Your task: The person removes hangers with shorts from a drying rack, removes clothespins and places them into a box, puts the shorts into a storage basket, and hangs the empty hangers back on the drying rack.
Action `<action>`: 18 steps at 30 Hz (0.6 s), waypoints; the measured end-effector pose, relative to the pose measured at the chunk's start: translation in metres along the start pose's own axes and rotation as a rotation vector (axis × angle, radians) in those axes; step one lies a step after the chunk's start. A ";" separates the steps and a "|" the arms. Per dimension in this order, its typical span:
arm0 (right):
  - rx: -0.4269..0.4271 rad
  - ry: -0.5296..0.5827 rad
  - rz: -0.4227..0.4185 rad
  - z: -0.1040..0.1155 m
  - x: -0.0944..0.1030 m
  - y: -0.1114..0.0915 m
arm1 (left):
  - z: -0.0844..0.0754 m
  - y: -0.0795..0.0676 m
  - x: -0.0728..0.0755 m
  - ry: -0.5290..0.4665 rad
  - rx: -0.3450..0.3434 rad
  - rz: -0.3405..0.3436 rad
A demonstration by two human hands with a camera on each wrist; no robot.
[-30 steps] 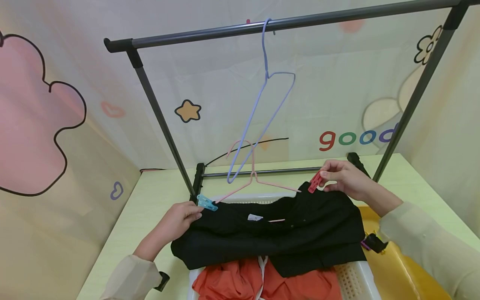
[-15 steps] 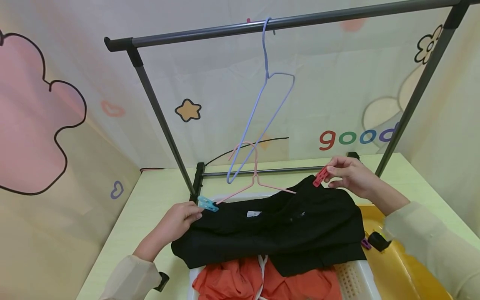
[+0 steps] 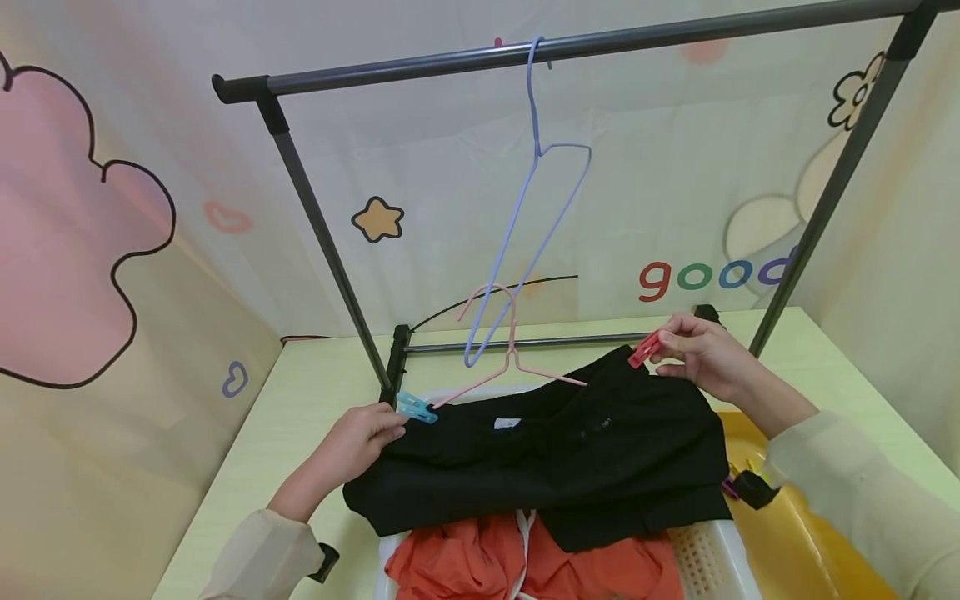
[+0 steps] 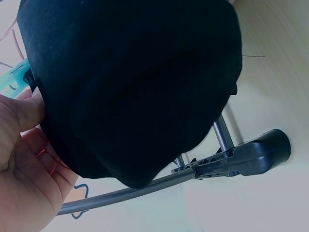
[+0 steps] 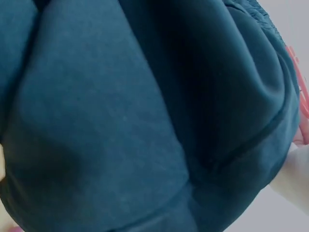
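Note:
Black shorts [image 3: 540, 483] hang spread between both hands, a white label [image 3: 507, 423] showing inside the waistband. My left hand [image 3: 357, 440] pinches the waistband's left corner, beside a blue clothespin [image 3: 417, 407] clipped there over the end of a pink hanger [image 3: 513, 333]. The hanger's right arm ends inside the waist opening, short of the right corner. Up at that corner, my right hand [image 3: 699, 357] pinches a red clothespin [image 3: 645, 350] whose jaws are at the cloth edge. In the right wrist view the shorts [image 5: 106, 121] hide most of that hand.
A blue hanger [image 3: 513, 218] hangs from the rack's dark top bar [image 3: 397, 70], close behind the pink one. Under the shorts stands a white basket [image 3: 705, 558] with an orange garment [image 3: 457, 558]. A yellow container [image 3: 810, 533] stands to the right.
My right hand has moved right with the red clothespin, drawing the waistband's right corner outward and up. The pink hanger's hook has shifted slightly right. The left hand has hardly moved.

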State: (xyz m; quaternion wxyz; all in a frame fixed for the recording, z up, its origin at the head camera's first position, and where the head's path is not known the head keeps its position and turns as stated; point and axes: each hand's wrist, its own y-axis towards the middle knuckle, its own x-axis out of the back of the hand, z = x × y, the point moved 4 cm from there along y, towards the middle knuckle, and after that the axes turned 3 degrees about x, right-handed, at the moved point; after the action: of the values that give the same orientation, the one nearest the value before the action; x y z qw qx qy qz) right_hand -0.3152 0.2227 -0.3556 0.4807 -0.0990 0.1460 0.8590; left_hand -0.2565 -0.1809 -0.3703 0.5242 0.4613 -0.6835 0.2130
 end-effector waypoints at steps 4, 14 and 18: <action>0.022 0.032 -0.041 -0.001 0.000 -0.001 | 0.000 0.000 0.000 0.000 -0.004 -0.004; 0.058 0.154 -0.148 -0.005 0.000 -0.001 | 0.000 0.000 -0.001 -0.014 0.010 0.001; 0.078 0.249 -0.183 0.000 0.008 -0.005 | 0.000 -0.001 -0.001 -0.010 0.012 0.004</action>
State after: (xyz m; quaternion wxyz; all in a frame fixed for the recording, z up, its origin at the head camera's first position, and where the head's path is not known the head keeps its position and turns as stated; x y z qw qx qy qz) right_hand -0.3145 0.2313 -0.3592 0.5389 -0.1986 0.2281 0.7862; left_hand -0.2555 -0.1817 -0.3713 0.5174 0.4640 -0.6858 0.2160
